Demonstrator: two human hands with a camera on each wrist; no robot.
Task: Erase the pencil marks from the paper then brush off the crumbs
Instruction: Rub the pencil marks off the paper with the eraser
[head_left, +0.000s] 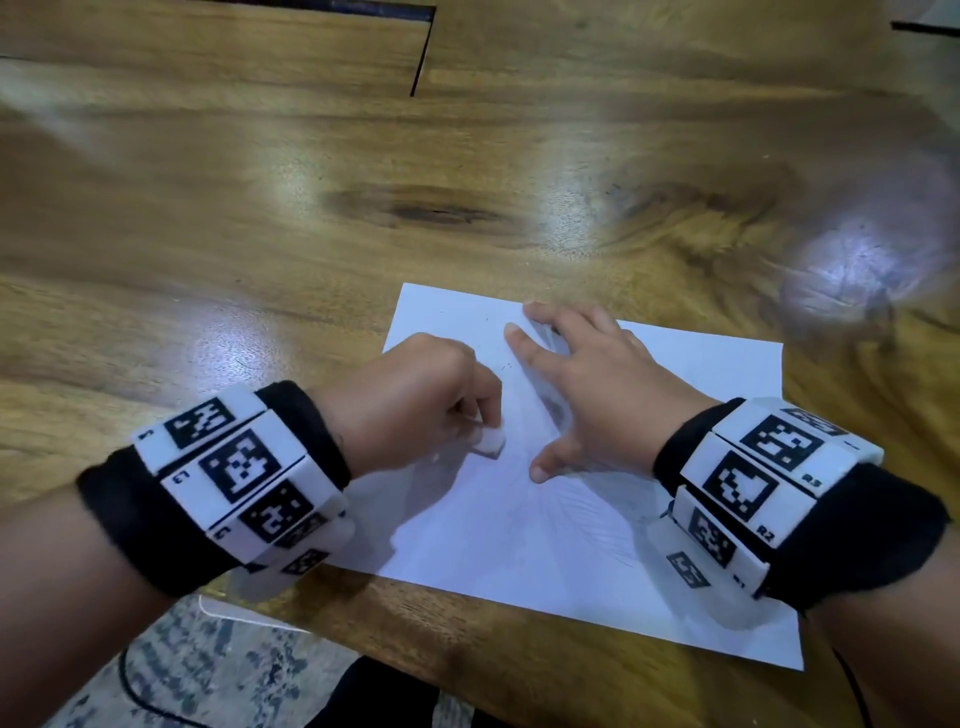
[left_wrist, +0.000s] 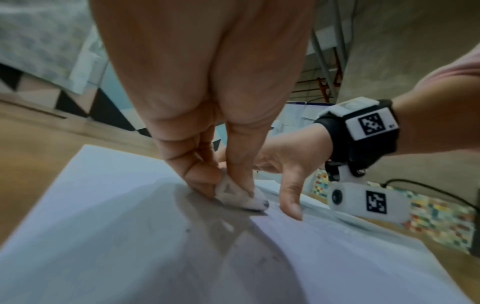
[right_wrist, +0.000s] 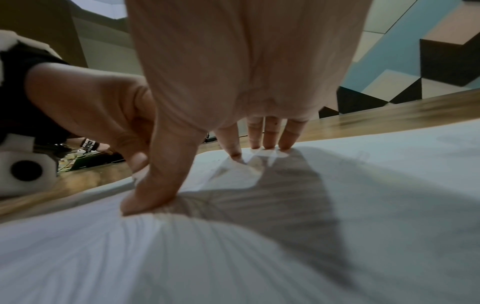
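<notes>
A white sheet of paper (head_left: 701, 374) lies on the wooden table (head_left: 311, 208) near its front edge. Faint pencil lines (head_left: 597, 514) fan across the sheet's lower right part. My left hand (head_left: 415, 395) pinches a small white eraser (head_left: 491, 443) and holds it down on the paper; in the left wrist view the eraser (left_wrist: 233, 195) has a dark smudged tip. My right hand (head_left: 587, 374) rests spread and flat on the paper just right of the eraser, thumb and fingertips (right_wrist: 233, 152) pressing it down. A few dark crumbs (head_left: 509, 366) dot the sheet between the hands.
The table's front edge (head_left: 467, 649) runs just below the paper, with patterned floor (head_left: 182, 675) and a black cable (head_left: 124, 680) beneath. A dark seam (head_left: 421, 57) crosses the far tabletop. In the left wrist view a cable (left_wrist: 428, 189) trails by my right wrist.
</notes>
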